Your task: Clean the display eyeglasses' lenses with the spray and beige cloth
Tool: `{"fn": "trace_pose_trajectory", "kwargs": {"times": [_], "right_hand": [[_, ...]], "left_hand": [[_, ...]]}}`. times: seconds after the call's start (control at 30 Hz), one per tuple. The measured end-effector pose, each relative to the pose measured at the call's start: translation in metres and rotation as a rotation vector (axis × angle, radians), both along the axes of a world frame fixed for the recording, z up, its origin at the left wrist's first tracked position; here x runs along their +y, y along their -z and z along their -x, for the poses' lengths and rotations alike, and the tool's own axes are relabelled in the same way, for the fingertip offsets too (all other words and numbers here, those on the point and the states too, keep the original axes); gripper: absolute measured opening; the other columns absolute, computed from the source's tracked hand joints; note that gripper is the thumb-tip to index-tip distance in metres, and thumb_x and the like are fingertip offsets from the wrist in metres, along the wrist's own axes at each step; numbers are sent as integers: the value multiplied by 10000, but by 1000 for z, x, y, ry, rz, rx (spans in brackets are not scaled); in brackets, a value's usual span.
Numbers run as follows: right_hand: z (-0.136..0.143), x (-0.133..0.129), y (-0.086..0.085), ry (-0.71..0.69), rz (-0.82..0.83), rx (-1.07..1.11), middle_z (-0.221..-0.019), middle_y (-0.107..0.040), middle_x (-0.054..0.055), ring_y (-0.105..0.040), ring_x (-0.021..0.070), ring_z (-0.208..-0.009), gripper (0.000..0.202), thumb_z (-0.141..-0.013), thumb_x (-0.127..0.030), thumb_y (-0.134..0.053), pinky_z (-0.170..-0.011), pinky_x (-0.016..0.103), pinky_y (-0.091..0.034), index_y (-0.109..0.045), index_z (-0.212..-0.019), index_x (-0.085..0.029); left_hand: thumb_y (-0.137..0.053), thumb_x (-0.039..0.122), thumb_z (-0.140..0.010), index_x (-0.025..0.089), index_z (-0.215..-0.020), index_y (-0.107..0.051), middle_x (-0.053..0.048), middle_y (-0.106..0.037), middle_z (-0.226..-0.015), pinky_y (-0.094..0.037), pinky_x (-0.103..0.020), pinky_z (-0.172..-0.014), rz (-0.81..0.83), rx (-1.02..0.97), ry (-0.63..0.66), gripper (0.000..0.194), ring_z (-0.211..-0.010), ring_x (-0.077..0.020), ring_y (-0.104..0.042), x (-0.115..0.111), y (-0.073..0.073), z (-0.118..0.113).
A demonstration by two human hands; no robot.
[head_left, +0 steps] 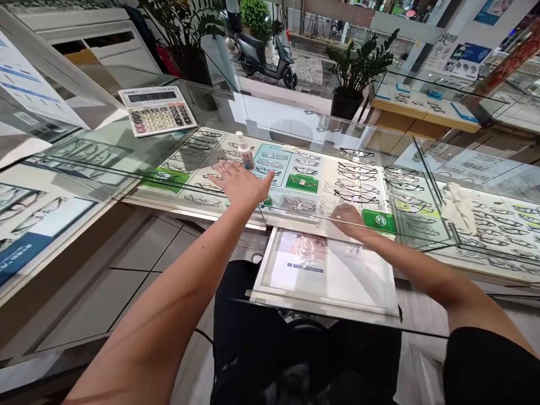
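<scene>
My left hand [244, 184] is spread flat over the glass counter top [291, 126], its fingers apart and holding nothing. Just beyond its fingertips stands a small white spray bottle [245, 151]. My right hand [348, 218] reaches below the glass, at the near side of the display case. Its fingers are blurred behind the pane, so their grip does not show. Close to it lie a column of eyeglasses [358, 196] and a green card [379, 220]. A pulled-out drawer [363, 281] holding a printed sheet and clear plastic sits between my forearms.
On the glass at the left rests a calculator [158, 111]. A crumpled cloth [459, 208] lies to the right. Rows of eyeglasses [498, 228] fill the case there. Potted plants [358, 70] stand beyond the counter, and a scooter [268, 56] is outside.
</scene>
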State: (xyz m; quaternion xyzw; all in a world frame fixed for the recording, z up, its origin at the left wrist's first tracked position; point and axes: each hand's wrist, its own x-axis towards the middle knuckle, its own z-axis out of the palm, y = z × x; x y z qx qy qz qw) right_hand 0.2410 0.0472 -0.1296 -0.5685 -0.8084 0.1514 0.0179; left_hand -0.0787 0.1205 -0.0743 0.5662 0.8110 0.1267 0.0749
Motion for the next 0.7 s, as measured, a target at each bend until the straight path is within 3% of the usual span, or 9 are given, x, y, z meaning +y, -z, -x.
{"fn": "trace_pose_trajectory", "kwargs": {"times": [0.07, 0.13, 0.2, 0.3, 0.4, 0.47, 0.57, 0.7], "right_hand": [[9, -37, -12, -51, 90, 52, -1177, -807, 80, -751, 231, -1161, 119, -1044, -256, -704, -1069, 423, -600, -790, -1068, -177], [18, -74, -37, -151, 182, 136, -1086, -844, 36, -774, 189, -1092, 145, -1008, -169, -697, -1010, 314, -593, -820, -946, -211], [25, -103, -75, -243, 220, 227, -1101, -852, 9, -779, 177, -1042, 165, -1009, -201, -689, -955, 298, -591, -840, -962, -245], [24, -113, -140, -351, 43, 319, -1094, -854, 76, -762, 249, -1051, 227, -1030, -264, -637, -1004, 428, -557, -861, -1033, -219], [5, -75, -187, -286, -194, 179, -1062, -856, 91, -736, 298, -1046, 241, -1007, -283, -633, -998, 503, -527, -867, -1008, -223], [-15, -31, -200, -213, -324, 70, -1094, -857, 101, -711, 331, -1078, 252, -994, -296, -634, -998, 524, -498, -875, -1010, -222], [-43, 45, -195, -135, -407, -75, -1149, -858, 106, -677, 332, -1068, 268, -986, -278, -625, -928, 462, -472, -881, -1015, -203], [-66, 131, -173, -40, -392, -289, -1288, -835, 125, -635, 337, -1179, 351, -1021, -211, -540, -959, 435, -443, -875, -1104, -153]], "left_hand": [[-383, 872, -938, -127, -1721, -158, -360, -79, -1821, -1, -724, -1361, -6, -3, 3, 1289, -1714, -537, -24, 1, 2, 0], [-377, 869, -936, -134, -1719, -155, -361, -80, -1820, -15, -733, -1358, -15, 2, 6, 1291, -1715, -533, -32, 2, 4, 0], [-364, 870, -932, -136, -1720, -149, -363, -83, -1819, -24, -735, -1357, -17, 4, 10, 1295, -1715, -531, -32, 3, 6, 0], [-356, 877, -925, -133, -1722, -136, -367, -88, -1817, -16, -731, -1358, -20, 5, 9, 1306, -1714, -533, -35, 5, 8, 0], [-344, 884, -921, -136, -1721, -133, -370, -93, -1815, -17, -735, -1357, -33, 13, 9, 1313, -1715, -529, -44, 6, 9, 0], [-343, 885, -921, -127, -1725, -133, -361, -87, -1820, -17, -723, -1362, -25, 14, 7, 1309, -1718, -520, -38, 6, 9, 0], [-361, 869, -924, -119, -1726, -156, -350, -91, -1823, -11, -703, -1370, -13, 12, 2, 1289, -1721, -511, -37, 5, 6, 0], [-348, 853, -934, -125, -1719, -185, -362, -124, -1814, -32, -711, -1364, -29, 24, 3, 1264, -1719, -511, -68, 2, 2, 1]]}}
